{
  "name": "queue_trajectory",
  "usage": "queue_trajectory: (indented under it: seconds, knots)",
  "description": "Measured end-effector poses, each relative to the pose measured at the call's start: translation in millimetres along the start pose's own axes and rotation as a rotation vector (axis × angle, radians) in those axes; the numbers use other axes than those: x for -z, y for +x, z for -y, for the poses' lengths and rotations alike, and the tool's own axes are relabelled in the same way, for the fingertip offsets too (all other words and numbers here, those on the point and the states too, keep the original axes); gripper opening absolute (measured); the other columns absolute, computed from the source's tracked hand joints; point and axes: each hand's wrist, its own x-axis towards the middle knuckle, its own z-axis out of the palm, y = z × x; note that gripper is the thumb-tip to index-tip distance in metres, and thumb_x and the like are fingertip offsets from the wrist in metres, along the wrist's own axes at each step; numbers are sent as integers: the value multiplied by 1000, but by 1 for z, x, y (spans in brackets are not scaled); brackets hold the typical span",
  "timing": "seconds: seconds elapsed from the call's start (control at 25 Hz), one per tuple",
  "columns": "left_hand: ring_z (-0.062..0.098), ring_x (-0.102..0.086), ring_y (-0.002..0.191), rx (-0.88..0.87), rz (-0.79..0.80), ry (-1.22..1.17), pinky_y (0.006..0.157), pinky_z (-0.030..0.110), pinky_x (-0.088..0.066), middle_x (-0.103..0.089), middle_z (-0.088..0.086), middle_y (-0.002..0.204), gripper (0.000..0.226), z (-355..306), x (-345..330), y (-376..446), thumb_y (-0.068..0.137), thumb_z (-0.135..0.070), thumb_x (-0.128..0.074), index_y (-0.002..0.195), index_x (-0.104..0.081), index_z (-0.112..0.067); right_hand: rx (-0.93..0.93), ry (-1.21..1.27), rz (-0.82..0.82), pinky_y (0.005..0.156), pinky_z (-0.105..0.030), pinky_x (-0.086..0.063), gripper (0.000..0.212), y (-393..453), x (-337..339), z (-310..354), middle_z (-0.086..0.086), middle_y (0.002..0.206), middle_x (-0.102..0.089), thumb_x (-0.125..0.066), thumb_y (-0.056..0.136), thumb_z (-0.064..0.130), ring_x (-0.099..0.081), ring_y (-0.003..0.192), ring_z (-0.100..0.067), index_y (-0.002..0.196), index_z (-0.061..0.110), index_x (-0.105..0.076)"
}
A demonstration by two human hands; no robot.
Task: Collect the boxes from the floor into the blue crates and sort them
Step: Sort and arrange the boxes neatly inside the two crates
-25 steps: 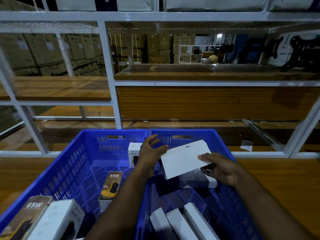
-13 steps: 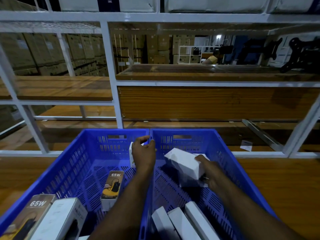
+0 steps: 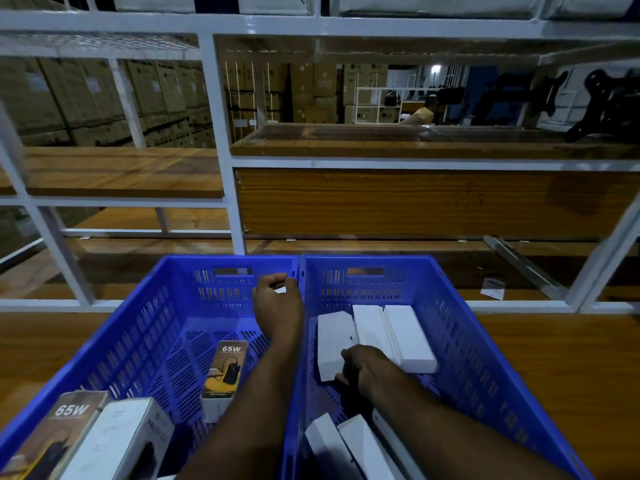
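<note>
Two blue crates stand side by side, the left crate (image 3: 138, 323) and the right crate (image 3: 485, 341). My left hand (image 3: 277, 306) is curled around a small white box (image 3: 280, 290) at the far wall of the left crate; the box is mostly hidden. My right hand (image 3: 367, 372) grips the near end of a flat white box (image 3: 334, 344) lying on the right crate's floor beside two similar white boxes (image 3: 391, 334). More white boxes (image 3: 346, 445) lie at that crate's near end. A 65W box (image 3: 225, 372) stands in the left crate.
Another 65W box (image 3: 59, 431) and a white box (image 3: 117, 441) sit at the left crate's near corner. The crates rest on a wooden surface (image 3: 554, 358) before a white metal rack (image 3: 214, 133) with wooden shelves. A paper label (image 3: 491, 289) lies at right. A person (image 3: 420, 114) sits far behind.
My right hand lowered the flat white box from above the right crate onto its floor, beside the other boxes. My left hand let go of that box and closed on the small box.
</note>
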Motion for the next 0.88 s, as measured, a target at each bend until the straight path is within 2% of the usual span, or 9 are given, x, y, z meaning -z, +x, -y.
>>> queue_trajectory:
  seconds: [0.08, 0.16, 0.2, 0.28, 0.36, 0.4, 0.48, 0.64, 0.88]
  knots:
    - [18, -61, 96, -4, 8, -1, 75, 29, -43, -65, 4, 112, 11, 0, -1, 0, 93, -19, -62, 104, -65, -20, 34, 4, -9, 71, -42, -55, 31, -6, -1, -2, -20, 112, -62, -57, 93, -2, -56, 76, -32, 123, -4, -55]
    - [18, -61, 96, -2, 11, -3, 74, 28, -43, -65, 4, 112, 11, 0, -1, 0, 94, -19, -61, 104, -64, -20, 81, -37, 14, 82, -39, -54, 39, -8, 2, -4, -23, 133, -57, -55, 94, 3, -62, 88, -31, 133, -4, -52]
    - [18, -61, 96, 1, 12, -7, 74, 27, -42, -65, 4, 112, 11, 0, -1, 0, 94, -19, -61, 104, -64, -20, 93, -54, 19, 84, -38, -54, 40, -10, 4, -3, -23, 134, -58, -56, 94, 5, -63, 89, -28, 133, -4, -53]
    - [17, -60, 96, 11, 13, -15, 71, 26, -42, -65, 4, 112, 11, 1, -2, 1, 94, -19, -61, 104, -65, -19, 75, -61, 38, 86, -41, -56, 35, -14, 4, -1, -23, 116, -67, -61, 92, 5, -65, 89, -28, 126, -2, -56]
    - [17, -60, 95, 19, 10, -16, 69, 26, -41, -66, 4, 112, 11, 1, -2, 2, 94, -19, -61, 104, -65, -19, 30, -111, 70, 76, -42, -57, 23, -22, 1, 2, -19, 93, -70, -62, 91, 4, -66, 83, -32, 112, 1, -54]
    - [17, -60, 95, 20, 11, -17, 69, 26, -41, -66, 4, 112, 10, 1, -1, 2, 94, -19, -61, 103, -65, -19, 18, -159, 102, 64, -38, -54, 20, -28, -2, 2, -18, 89, -68, -59, 91, 4, -62, 73, -30, 110, 2, -52]
    - [17, -59, 94, 15, 16, -10, 73, 26, -41, -66, 4, 112, 7, 0, -1, 0, 95, -20, -61, 101, -64, -21, -18, -211, 152, 55, -33, -46, 15, -33, -6, -2, -16, 85, -63, -53, 94, 3, -51, 62, -25, 108, 4, -50]
    - [17, -59, 92, 10, 38, -2, 76, 29, -42, -65, 2, 112, 4, 0, -1, -1, 96, -21, -60, 97, -62, -24, 4, -171, 157, 50, -33, -53, 11, -22, -14, -5, -16, 84, -56, -44, 97, -5, -54, 67, -27, 101, -4, -54]
    - [20, -62, 96, -7, 49, 38, 77, 31, -47, -67, 1, 107, 6, 0, -1, 0, 95, -21, -60, 94, -61, -27, 16, -119, 162, 54, -32, -53, 10, -8, 0, 3, -13, 77, -55, -51, 93, -4, -53, 64, -27, 85, -2, -57]
